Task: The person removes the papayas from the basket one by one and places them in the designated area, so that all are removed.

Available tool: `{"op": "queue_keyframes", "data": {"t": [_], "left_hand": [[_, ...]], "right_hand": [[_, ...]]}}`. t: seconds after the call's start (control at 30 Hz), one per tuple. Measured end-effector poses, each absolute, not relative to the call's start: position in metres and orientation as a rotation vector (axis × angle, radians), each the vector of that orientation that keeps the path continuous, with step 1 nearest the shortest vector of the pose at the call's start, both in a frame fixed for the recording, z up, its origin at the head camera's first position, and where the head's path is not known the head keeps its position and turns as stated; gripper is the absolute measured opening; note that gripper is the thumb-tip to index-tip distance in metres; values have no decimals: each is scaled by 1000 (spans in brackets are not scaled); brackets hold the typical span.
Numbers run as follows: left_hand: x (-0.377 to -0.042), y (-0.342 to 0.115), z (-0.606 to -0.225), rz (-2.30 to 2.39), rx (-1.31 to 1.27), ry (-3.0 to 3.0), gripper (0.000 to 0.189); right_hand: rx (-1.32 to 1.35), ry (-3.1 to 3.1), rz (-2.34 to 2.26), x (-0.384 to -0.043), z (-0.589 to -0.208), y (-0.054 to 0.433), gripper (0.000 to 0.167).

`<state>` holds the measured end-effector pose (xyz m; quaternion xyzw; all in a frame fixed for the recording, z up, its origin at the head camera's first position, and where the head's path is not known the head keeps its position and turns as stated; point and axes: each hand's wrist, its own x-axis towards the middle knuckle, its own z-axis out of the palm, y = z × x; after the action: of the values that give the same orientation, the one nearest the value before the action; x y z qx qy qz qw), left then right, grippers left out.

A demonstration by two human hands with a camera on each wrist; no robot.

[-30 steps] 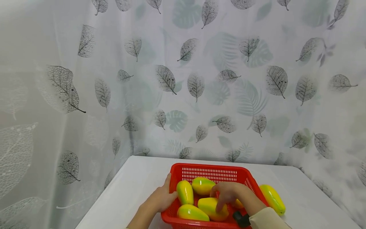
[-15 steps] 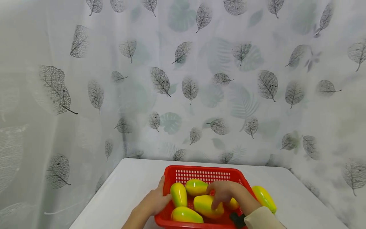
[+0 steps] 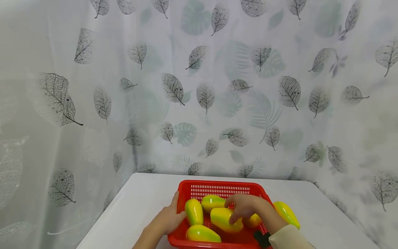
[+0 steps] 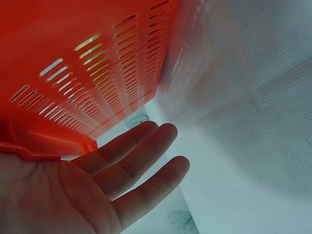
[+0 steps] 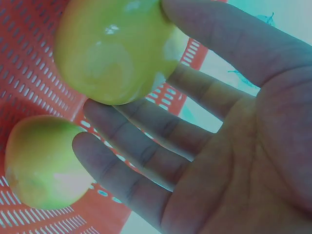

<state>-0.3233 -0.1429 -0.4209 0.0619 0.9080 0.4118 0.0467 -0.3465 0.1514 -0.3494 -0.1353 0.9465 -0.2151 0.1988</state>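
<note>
A yellow-green mango [image 3: 222, 219] is gripped by my right hand [image 3: 244, 207] inside the red basket [image 3: 217, 182]. In the right wrist view the thumb lies on one side of this mango [image 5: 114, 53] and the fingers reach under the other. Another mango [image 5: 44, 163] sits beside the little finger. My left hand [image 3: 169, 218] holds the basket's left rim, thumb over the edge. The left wrist view shows its other fingers [image 4: 141, 165] extended outside the slotted wall [image 4: 92, 63].
In the basket lie more mangoes: one at the left [image 3: 194, 211], one at the back [image 3: 212, 202], one in front [image 3: 203, 234], and one partly behind the right hand [image 3: 253, 220]. A further mango [image 3: 286, 214] lies on the white table [image 3: 149, 186], right of the basket. A leaf-patterned curtain [image 3: 199, 103] hangs behind.
The head view has shifted slightly, moving the scene left in the picture. Over the last half second my right hand and the gripped mango have risen a little. My left hand stays at the rim.
</note>
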Motion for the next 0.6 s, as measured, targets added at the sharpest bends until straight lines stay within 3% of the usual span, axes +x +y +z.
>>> {"op": "queue_keyframes", "data": {"t": [0.6], "left_hand": [[-324,-144,-420,1251,172,2766,94]], "right_hand": [[-424,2727,-754,-344,-330,170,50]]}}
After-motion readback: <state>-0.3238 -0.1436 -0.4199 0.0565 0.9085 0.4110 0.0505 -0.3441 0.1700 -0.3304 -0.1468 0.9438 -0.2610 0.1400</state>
